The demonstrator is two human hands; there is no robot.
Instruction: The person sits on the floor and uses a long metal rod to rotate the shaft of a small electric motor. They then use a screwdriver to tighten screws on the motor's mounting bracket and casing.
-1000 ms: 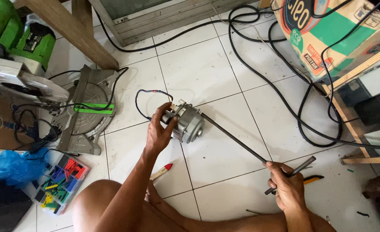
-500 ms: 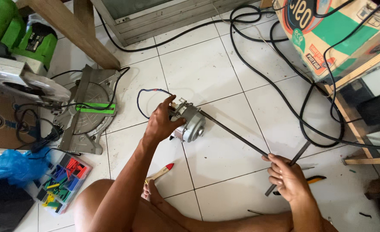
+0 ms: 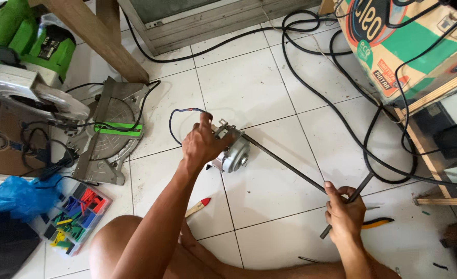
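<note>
My left hand [image 3: 201, 144] grips a small grey electric motor [image 3: 232, 151] held just above the white tiled floor, its blue and red wire [image 3: 179, 114] looping to the left. A long dark metal rod [image 3: 285, 163] runs from the motor down to the right. My right hand [image 3: 344, 212] is closed around the rod's far end, where a short dark cross bar [image 3: 348, 201] passes through the fingers at an angle. My bare knees show at the bottom of the head view.
A green and grey mitre saw [image 3: 58, 108] stands at the left. A compartment box of coloured parts [image 3: 76, 217] and a blue bag [image 3: 17, 194] lie lower left. Black cables [image 3: 342, 103] snake across the tiles. A printed carton [image 3: 399, 46] and wooden frame [image 3: 424, 150] sit right. A red-tipped tool [image 3: 197, 206] lies near my knee.
My left hand has shifted the motor slightly right and turned it. My right hand moved up along the rod's end and regripped the cross bar.
</note>
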